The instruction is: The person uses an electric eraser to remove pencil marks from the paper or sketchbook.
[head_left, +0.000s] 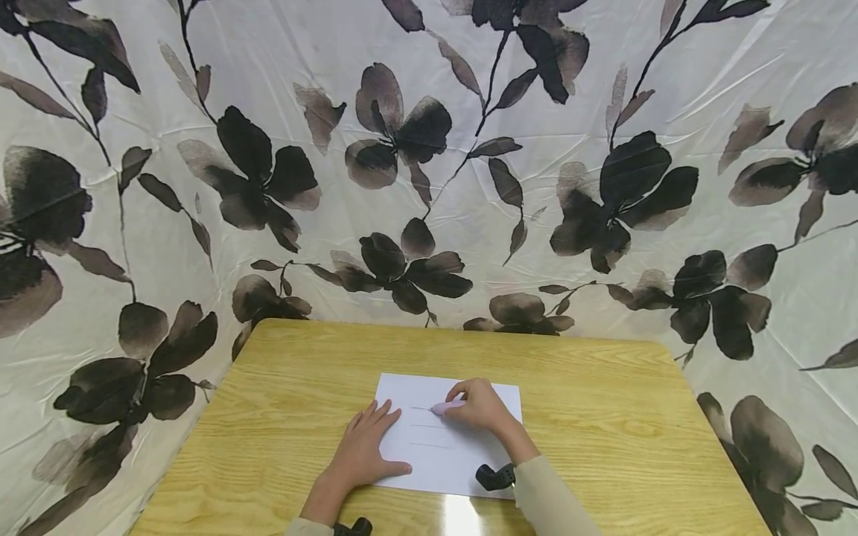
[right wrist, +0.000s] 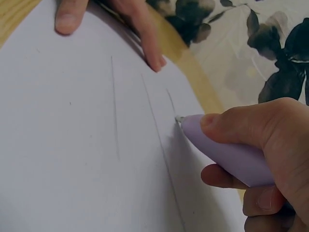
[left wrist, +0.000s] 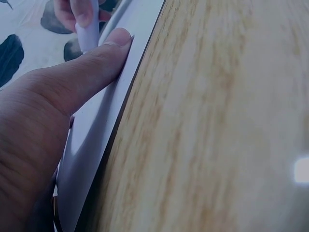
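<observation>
A white sheet of paper (head_left: 436, 465) lies on the table with thin grey lines (head_left: 431, 446) across it. My right hand (head_left: 479, 406) grips a thick lilac pen-shaped tool (right wrist: 227, 150) with a small pale tip. That tip meets the end of the topmost line, which looks shorter than the other two. Whether the tool draws or erases, I cannot tell. Fingers spread, my left hand (head_left: 365, 447) rests on the paper's left side, its thumb (left wrist: 104, 60) near the front edge in the left wrist view.
The yellow wood-grain table (head_left: 617, 424) extends around the sheet. Behind and beside it hangs a pale cloth (head_left: 489, 223) with dark flowers. Black wrist devices sit on both arms, the right one (head_left: 494, 477) above the paper. Light glares off the table's front (head_left: 461, 515).
</observation>
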Available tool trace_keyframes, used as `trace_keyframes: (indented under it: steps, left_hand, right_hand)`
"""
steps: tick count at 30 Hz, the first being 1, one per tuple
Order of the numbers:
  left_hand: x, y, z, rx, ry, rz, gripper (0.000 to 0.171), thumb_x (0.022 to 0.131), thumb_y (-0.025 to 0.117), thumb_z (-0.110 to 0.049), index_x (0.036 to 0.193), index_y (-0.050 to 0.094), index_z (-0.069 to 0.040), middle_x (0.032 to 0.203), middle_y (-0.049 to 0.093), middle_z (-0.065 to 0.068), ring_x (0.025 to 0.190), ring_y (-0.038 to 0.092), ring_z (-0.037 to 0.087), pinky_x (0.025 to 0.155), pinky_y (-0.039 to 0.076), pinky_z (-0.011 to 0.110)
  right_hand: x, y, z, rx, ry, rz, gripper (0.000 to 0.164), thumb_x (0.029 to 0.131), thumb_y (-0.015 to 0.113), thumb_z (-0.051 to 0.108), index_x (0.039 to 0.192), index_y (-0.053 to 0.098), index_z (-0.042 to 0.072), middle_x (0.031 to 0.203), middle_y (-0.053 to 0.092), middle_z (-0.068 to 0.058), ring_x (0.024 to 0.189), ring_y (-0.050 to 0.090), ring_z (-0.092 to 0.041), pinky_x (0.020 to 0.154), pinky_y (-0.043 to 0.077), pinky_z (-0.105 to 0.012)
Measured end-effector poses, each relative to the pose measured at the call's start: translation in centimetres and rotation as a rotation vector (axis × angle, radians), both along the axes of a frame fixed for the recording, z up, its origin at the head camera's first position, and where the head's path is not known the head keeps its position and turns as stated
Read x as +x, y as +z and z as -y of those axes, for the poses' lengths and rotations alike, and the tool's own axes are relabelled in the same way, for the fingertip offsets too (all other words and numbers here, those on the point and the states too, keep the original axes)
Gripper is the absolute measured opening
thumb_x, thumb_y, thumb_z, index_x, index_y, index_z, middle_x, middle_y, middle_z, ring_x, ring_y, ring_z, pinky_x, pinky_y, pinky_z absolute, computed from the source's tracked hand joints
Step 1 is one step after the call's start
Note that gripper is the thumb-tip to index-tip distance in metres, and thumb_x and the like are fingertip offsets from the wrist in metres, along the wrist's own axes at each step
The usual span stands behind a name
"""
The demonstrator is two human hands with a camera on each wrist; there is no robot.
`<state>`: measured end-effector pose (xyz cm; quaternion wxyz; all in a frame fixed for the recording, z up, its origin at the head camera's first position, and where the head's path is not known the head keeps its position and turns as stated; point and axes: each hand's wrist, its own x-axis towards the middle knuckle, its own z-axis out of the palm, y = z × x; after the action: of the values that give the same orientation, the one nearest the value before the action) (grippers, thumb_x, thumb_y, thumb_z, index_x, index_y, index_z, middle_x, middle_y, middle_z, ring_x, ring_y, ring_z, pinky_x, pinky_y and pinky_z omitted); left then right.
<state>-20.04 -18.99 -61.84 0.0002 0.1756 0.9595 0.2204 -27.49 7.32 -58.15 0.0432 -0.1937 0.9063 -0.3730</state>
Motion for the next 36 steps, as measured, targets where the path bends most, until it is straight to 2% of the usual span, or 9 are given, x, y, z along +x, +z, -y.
trace_keyframes:
  steps: [6,16,23,29,36]
  left_hand:
    - [-0.01,0.0,0.03,-0.006,-0.004,-0.003,0.105,0.064,0.067,-0.079,0.145,0.048,-0.015,0.154,0.034,0.009,0.144,0.021,0.035,0.112,0.017,0.06]
    - [0.08,0.11,0.3,-0.005,0.004,-0.009,0.103,0.064,0.07,-0.076,0.144,0.048,-0.014,0.154,0.034,0.01,0.143,0.021,0.036,0.111,0.018,0.06]
    - [0.03,-0.05,0.16,-0.011,-0.005,0.001,0.105,0.065,0.067,-0.079,0.145,0.047,-0.014,0.154,0.034,0.01,0.144,0.02,0.036,0.111,0.017,0.061]
    - [0.08,0.17,0.22,-0.008,0.007,-0.008,0.104,0.064,0.07,-0.076,0.144,0.048,-0.014,0.154,0.034,0.01,0.143,0.021,0.036,0.112,0.017,0.06]
    - [0.13,0.31,0.03,-0.005,-0.006,-0.004,0.103,0.065,0.069,-0.077,0.144,0.049,-0.013,0.154,0.035,0.011,0.143,0.022,0.037,0.111,0.018,0.061]
  right_hand:
    - [-0.26,-0.03,0.68,-0.015,0.024,-0.021,0.015,0.075,0.083,0.031,0.08,0.075,0.02,0.082,0.068,0.009,0.071,0.058,-0.008,0.06,0.049,-0.026]
    - [-0.33,0.42,0.41,0.009,0.013,-0.013,0.013,0.074,0.084,0.028,0.08,0.074,0.021,0.083,0.068,0.009,0.074,0.058,-0.009,0.063,0.049,-0.027]
    - [-0.53,0.55,1.06,-0.014,0.05,-0.015,0.014,0.076,0.083,0.029,0.081,0.075,0.018,0.085,0.069,0.008,0.074,0.059,-0.009,0.063,0.05,-0.027]
    - [-0.57,0.47,0.62,0.009,0.035,-0.009,0.014,0.074,0.084,0.028,0.08,0.074,0.02,0.084,0.068,0.009,0.073,0.058,-0.009,0.062,0.049,-0.027]
    - [-0.56,0.62,0.91,-0.011,0.057,0.003,0.015,0.074,0.084,0.028,0.081,0.074,0.019,0.083,0.068,0.008,0.073,0.058,-0.01,0.062,0.049,-0.028]
